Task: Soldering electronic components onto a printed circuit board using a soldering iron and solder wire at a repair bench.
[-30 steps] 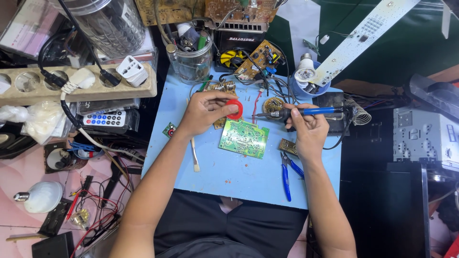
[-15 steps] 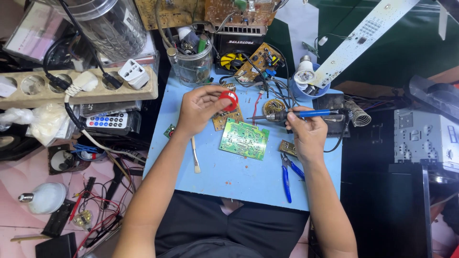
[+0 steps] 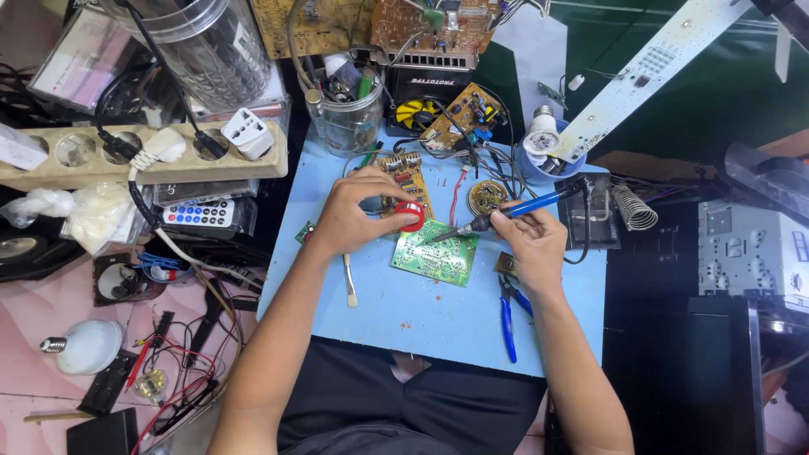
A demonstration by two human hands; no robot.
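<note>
The left hand (image 3: 354, 215) pinches a red ring (image 3: 411, 216) in its grip, at the far left corner of the green board (image 3: 435, 254). The right hand (image 3: 531, 240) has its grip closed around a blue-handled iron (image 3: 514, 211), whose tip rests on the board's far edge. The board lies flat mid-desk (image 3: 421, 312). A brush (image 3: 349, 280) lies just left of it, blue pliers (image 3: 509, 310) near right, and a coiled stand (image 3: 634, 207) far right.
</note>
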